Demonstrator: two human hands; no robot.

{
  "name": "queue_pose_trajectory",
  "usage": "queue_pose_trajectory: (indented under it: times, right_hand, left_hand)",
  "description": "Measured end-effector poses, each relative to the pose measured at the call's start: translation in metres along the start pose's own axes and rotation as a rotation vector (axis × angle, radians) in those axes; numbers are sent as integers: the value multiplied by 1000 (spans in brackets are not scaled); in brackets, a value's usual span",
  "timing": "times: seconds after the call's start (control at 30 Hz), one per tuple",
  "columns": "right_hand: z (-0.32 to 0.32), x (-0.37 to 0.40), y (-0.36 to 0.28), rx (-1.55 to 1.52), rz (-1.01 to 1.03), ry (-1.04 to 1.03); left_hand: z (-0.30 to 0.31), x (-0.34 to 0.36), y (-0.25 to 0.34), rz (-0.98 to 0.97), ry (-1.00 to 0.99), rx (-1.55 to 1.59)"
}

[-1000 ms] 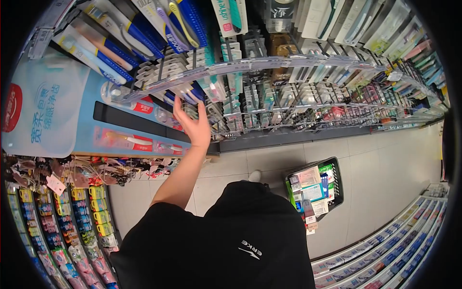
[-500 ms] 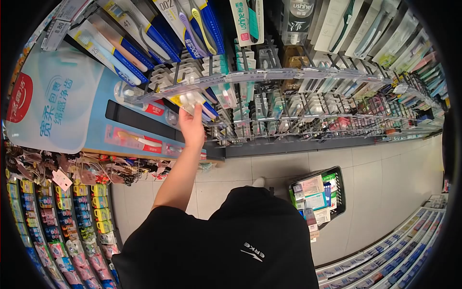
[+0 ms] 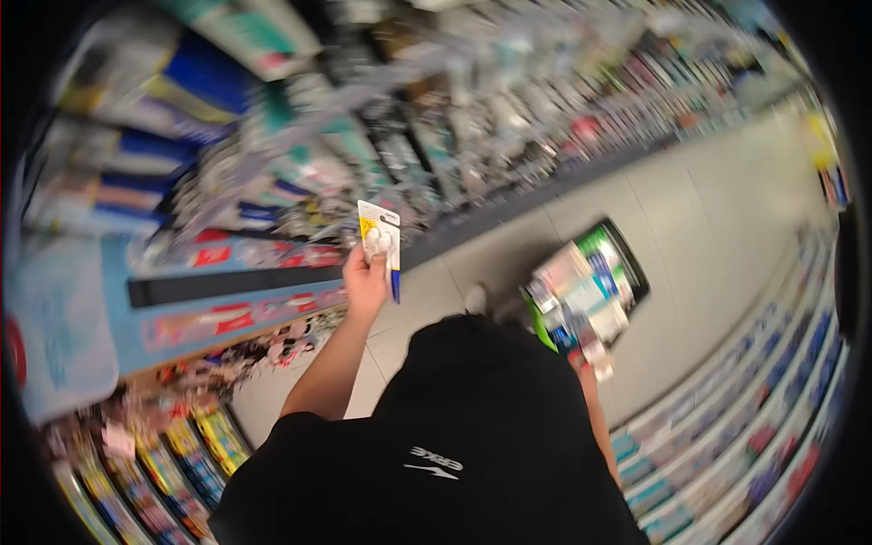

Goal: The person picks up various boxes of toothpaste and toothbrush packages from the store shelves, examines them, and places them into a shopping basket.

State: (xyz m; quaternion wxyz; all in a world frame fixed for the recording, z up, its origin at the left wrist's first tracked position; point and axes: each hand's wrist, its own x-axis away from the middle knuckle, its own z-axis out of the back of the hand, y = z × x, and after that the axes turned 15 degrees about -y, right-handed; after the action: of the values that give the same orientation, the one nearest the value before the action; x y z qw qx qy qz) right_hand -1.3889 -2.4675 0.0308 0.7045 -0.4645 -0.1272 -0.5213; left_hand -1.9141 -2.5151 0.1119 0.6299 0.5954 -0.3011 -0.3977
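My left hand is raised in front of the shelves and grips a small carded pack, white with a yellow patch and a blue strip along its edge. The pack stands upright, clear of the hooks behind it. My right arm reaches down along my right side to a black shopping basket filled with several boxed goods. My right hand is at the basket's near edge and mostly hidden by the boxes.
Blurred racks of hanging toothbrush packs fill the wall ahead. A blue display board sits at left, and small goods hang below it. A low shelf runs along the right. Grey tiled floor lies between.
My left hand has pulled the carded pack off its hook and drawn it back from the rack. The view swung sharply and blurred. The basket now shows closer to my right side.
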Motion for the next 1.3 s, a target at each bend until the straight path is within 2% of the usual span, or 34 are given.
queue_pose_trajectory:
  times: [0.03, 0.07, 0.17, 0.23, 0.27, 0.3, 0.33, 0.37, 0.4, 0.43, 0.47, 0.5, 0.6, 0.63, 0.73, 0.77, 0.87, 0.9, 1.0, 1.03, 1.13, 1.3]
  right_hand:
    - [6, 9, -15, 78, -32, -77]
    - [-3, 4, 2, 40, -29, -142]
    - [10, 16, -26, 34, -23, -239]
    - [15, 22, -22, 23, 175, -156]
    - [17, 26, -27, -88, 150, -122]
    - [13, 25, -25, -101, 232, 46]
    - [42, 39, -59, -372, 172, -20]
    - [49, 44, -72, -601, 242, 80]
    - [58, 52, -86, -713, 246, 69]
    - [70, 60, -99, -823, 254, 56]
    - [72, 63, -108, -932, 265, 43]
    - [65, 62, -115, -979, 314, 144]
    - [59, 59, -103, -842, 236, 188]
    - [63, 63, -96, -700, 128, 218]
    - [54, 54, -59, -862, 51, 599]
    - [55, 51, -51, -858, 118, 754]
    - [51, 45, -19, -774, -191, 754]
    - [37, 30, 1, -739, -180, 763]
    - [31, 13, -23, -670, -284, 786]
    - [30, 6, -24, -616, -359, 710]
    - [-1, -27, -5, -361, -202, 657]
    - [-19, -54, -7, -151, -244, 510]
  left_hand:
    - [-20, 1, 1, 22, -112, 39]
    - [-35, 2, -11, 75, -226, 48]
    - [-90, 0, -29, 109, -563, -125]
    - [-132, -13, 9, 58, -846, -265]
    - [-148, -16, 15, 54, -986, -331]
    - [-163, -19, 6, 111, -1155, -500]
    - [-181, -19, 3, 44, -1243, -509]
    - [-199, -17, 3, -24, -1325, -517]
    - [-214, -14, 5, -96, -1405, -528]
    - [-228, -12, 7, -82, -1486, -548]
    - [-239, -9, 12, -128, -1526, -534]
    - [-249, -6, 17, -175, -1562, -519]
    - [-268, 0, 17, -220, -1553, -469]
    - [-272, 3, 17, -215, -1530, -453]
    - [-284, 10, 25, -485, -975, -559]
    - [-280, 12, 17, -374, -1000, -660]
    - [-273, 12, -7, -271, -1371, -646]
    - [-270, 18, -34, -388, -1452, -625]
    - [-265, 36, -82, -301, -1933, -492]
    - [-263, 36, -87, -270, -1943, -496]
    - [-261, 37, -93, -201, -1965, -511]
    - [-259, 36, -86, -145, -1968, -516]
